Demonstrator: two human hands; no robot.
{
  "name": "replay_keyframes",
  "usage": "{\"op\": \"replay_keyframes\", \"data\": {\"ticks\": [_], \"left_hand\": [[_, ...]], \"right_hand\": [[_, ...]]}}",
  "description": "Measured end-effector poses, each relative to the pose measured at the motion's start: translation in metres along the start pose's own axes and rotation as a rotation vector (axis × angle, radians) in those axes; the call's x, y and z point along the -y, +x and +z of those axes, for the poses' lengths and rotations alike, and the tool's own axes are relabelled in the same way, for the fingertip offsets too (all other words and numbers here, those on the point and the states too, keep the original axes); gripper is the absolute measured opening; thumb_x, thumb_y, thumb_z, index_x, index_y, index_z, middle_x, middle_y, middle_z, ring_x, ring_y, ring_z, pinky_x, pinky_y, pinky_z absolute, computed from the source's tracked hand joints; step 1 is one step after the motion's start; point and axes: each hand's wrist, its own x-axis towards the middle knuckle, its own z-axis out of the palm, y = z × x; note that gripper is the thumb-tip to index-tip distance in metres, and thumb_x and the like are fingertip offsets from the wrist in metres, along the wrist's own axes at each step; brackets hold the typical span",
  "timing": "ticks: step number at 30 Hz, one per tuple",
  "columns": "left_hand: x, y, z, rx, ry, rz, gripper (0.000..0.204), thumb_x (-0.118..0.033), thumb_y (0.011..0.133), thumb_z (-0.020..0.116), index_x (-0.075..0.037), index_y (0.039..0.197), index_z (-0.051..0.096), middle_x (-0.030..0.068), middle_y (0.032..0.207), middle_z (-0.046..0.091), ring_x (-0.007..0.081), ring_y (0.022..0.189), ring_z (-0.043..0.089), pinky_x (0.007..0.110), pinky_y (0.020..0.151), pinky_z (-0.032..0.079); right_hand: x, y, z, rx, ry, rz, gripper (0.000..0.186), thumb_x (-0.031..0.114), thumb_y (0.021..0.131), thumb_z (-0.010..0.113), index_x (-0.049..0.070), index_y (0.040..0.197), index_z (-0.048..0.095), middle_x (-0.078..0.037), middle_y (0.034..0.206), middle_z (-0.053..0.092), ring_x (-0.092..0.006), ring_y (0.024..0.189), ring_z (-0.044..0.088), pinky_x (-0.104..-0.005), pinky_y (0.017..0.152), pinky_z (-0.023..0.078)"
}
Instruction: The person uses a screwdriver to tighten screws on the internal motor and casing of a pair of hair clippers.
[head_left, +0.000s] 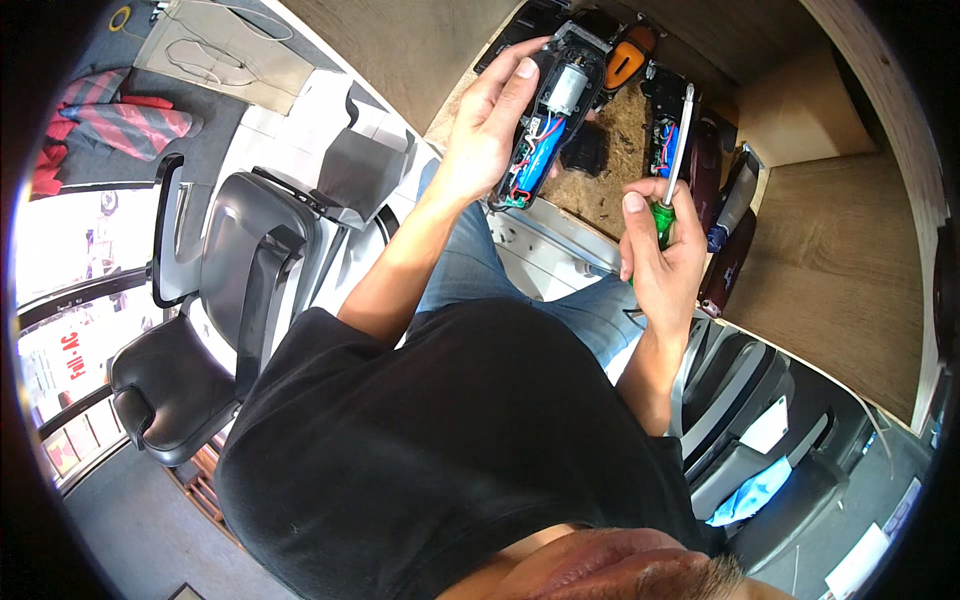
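Note:
My left hand [497,125] grips an opened black hair clipper [555,115], its silver motor, blue battery and thin wires exposed. My right hand [655,240] is closed round the green handle of a screwdriver [678,150], its metal shaft pointing up, to the right of the clipper. Behind the shaft lies another opened black device [660,100] with a blue part and wires. An orange-and-black object [627,62] sits at the back of the worn wooden work surface [600,200], with dark pieces [585,152] below it. Several maroon and black clippers [732,255] line the right side.
Wooden panels [820,260] enclose the work surface. Black padded chairs [245,260] stand at my left, more black seating [740,390] at my right with a blue cloth [750,492] on it. A plaid cloth [120,125] and a bright glass front [75,240] are at the far left.

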Motion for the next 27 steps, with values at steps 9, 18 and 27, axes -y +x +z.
{"op": "replay_keyframes", "data": {"ticks": [9, 18, 27], "left_hand": [[0.0004, 0.0003, 0.0001, -0.002, 0.007, 0.020, 0.054, -0.038, 0.118, 0.039, -0.001, 0.157, 0.041, 0.0283, 0.112, 0.076, 0.0190, 0.061, 0.073, 0.028, 0.052, 0.062], [0.0025, -0.0008, -0.0004, 0.002, -0.015, 0.018, 0.054, -0.038, 0.118, 0.039, -0.001, 0.158, 0.041, 0.0286, 0.113, 0.076, 0.0197, 0.066, 0.076, 0.029, 0.053, 0.063], [0.0021, 0.0007, 0.0002, -0.003, -0.001, 0.027, 0.053, -0.038, 0.117, 0.040, -0.002, 0.157, 0.043, 0.0266, 0.111, 0.077, 0.0183, 0.064, 0.074, 0.028, 0.052, 0.062]], "right_hand": [[-0.0003, 0.0004, 0.0007, -0.004, -0.002, -0.015, 0.014, 0.017, 0.107, 0.070, 0.004, 0.110, 0.066, 0.006, 0.066, 0.056, -0.0010, 0.051, 0.049, -0.0204, 0.045, 0.036], [-0.0013, 0.0004, 0.0007, -0.007, 0.010, -0.004, 0.015, 0.018, 0.107, 0.070, 0.004, 0.110, 0.065, 0.006, 0.067, 0.055, -0.0014, 0.051, 0.049, -0.0203, 0.045, 0.036], [0.0002, 0.0026, 0.0001, -0.008, -0.018, -0.018, 0.014, 0.017, 0.107, 0.070, 0.003, 0.107, 0.065, 0.005, 0.067, 0.056, -0.0019, 0.049, 0.049, -0.0211, 0.043, 0.037]]}}
